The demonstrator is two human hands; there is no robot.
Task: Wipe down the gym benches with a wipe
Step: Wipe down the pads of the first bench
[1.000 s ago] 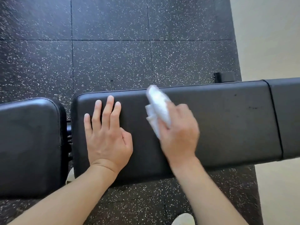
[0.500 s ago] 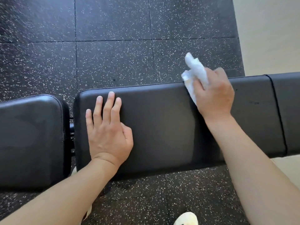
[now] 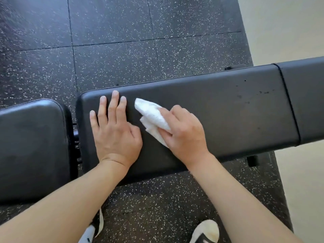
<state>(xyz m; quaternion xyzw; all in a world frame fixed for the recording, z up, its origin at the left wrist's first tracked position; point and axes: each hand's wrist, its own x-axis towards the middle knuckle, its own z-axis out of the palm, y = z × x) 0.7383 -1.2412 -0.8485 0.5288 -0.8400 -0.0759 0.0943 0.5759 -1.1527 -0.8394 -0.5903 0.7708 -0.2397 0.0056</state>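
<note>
1. The right hand (image 3: 184, 132) grips a wipe (image 3: 152, 118): its fingers curl over the top of the wad and pinch it against the palm. The fingertips are hidden under the knuckles, so how tightly they close cannot be told.
2. The wipe is white, crumpled and folded into a loose wedge. Its pointed end sticks out up and to the left of the right hand, and a lower flap shows below the thumb side. It lies against the pad (image 3: 228, 109), near that pad's left end.
3. The left hand (image 3: 114, 130) lies flat on the same pad, palm down, fingers straight and a little spread, thumb tucked toward the wipe. It holds nothing. Its index finger is just beside the wipe's tip; whether they touch cannot be told.
4. The pad is black, smooth and long, running left to right across the view. Its right half carries small dark specks and faint smudges. A seam (image 3: 289, 106) crosses it near the right end.
5. A second black pad (image 3: 33, 148) sits to the left, apart from the first by a narrow gap in which dark metal parts (image 3: 76, 137) show.
6. Under the bench lies a black speckled floor (image 3: 114, 55) of square tiles; a pale floor (image 3: 287, 28) borders it on the right.
7. Two shoes show at the bottom edge, the right shoe (image 3: 205, 230) white and black, the left shoe (image 3: 89, 234) partly hidden by the forearm.
</note>
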